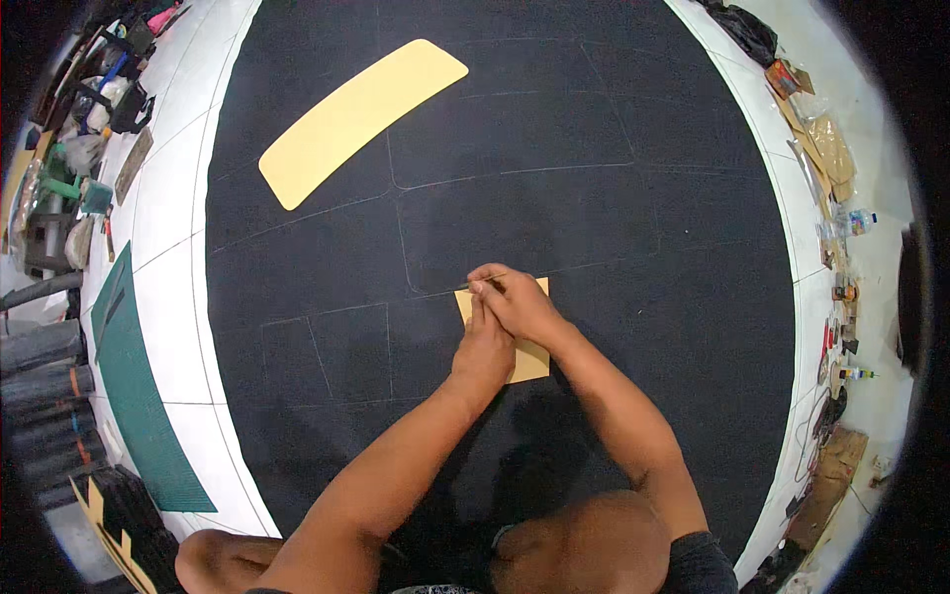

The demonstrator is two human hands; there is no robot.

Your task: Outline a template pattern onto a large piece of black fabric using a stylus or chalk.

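A black fabric sheet [495, 218] with thin pale outlines is spread in front of me. My right hand [526, 305] is closed around a thin pencil-like marking tool [498, 277], its tip near the upper left corner of a small yellow card template [532, 364]. Flat on that template rests my left hand [482, 354], fingers stretched toward its top edge and partly covered by the right hand. Farther up the cloth lies a long, slightly curved yellow template [361, 124] with rounded corners, touched by neither hand.
White floor tiles [183, 346] border the cloth. To the left are a green cutting mat [148, 396], dark rolls [45, 386] and assorted clutter. Along the right wall stand a plastic bottle [859, 222], card pieces [829, 148] and a brown box [831, 485].
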